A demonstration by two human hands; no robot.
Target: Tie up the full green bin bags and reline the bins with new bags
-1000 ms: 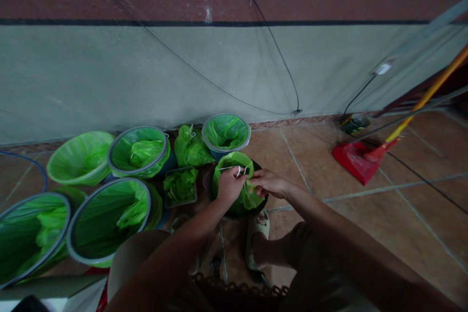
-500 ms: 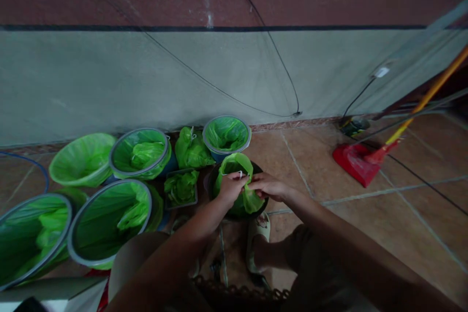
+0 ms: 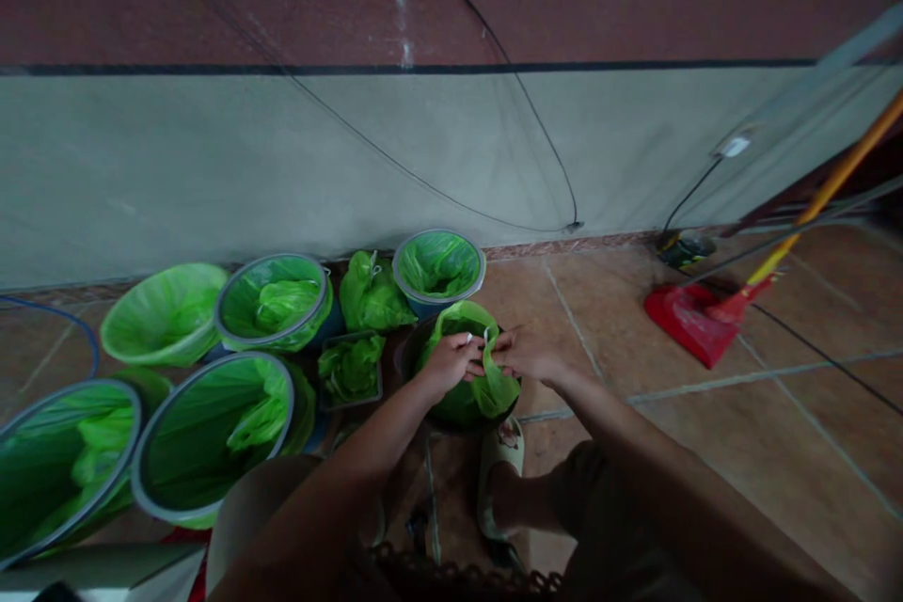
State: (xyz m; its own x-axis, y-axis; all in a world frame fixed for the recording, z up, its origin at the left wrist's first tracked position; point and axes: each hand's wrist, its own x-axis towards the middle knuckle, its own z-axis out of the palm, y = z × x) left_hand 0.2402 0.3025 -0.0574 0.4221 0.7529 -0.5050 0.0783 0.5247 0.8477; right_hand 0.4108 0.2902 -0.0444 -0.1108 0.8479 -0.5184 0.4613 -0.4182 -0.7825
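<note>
Green film is spread at the far left, where grey-rimmed bins [image 3: 292, 392] are lined with it (loose folds are left bunched inside). Next to them, a crumpled bundle [image 3: 350, 369] is held in a small tray. By the left hand [image 3: 453, 365], a green bag [image 3: 497, 392] is pinched at its edge; the rest is sunk inside a dark bin [image 3: 458, 427] on the floor. Between the hands, the white tie [image 3: 486, 336] is now seen nearer the right, and the fingertips have been drawn slightly apart. The bag's mouth, it is judged, is being worked along its edge and is not yet settled. By the right hand [image 3: 526, 357], the same edge appears to be grasped, with its grip nearly closed, though details are blurred.
</note>
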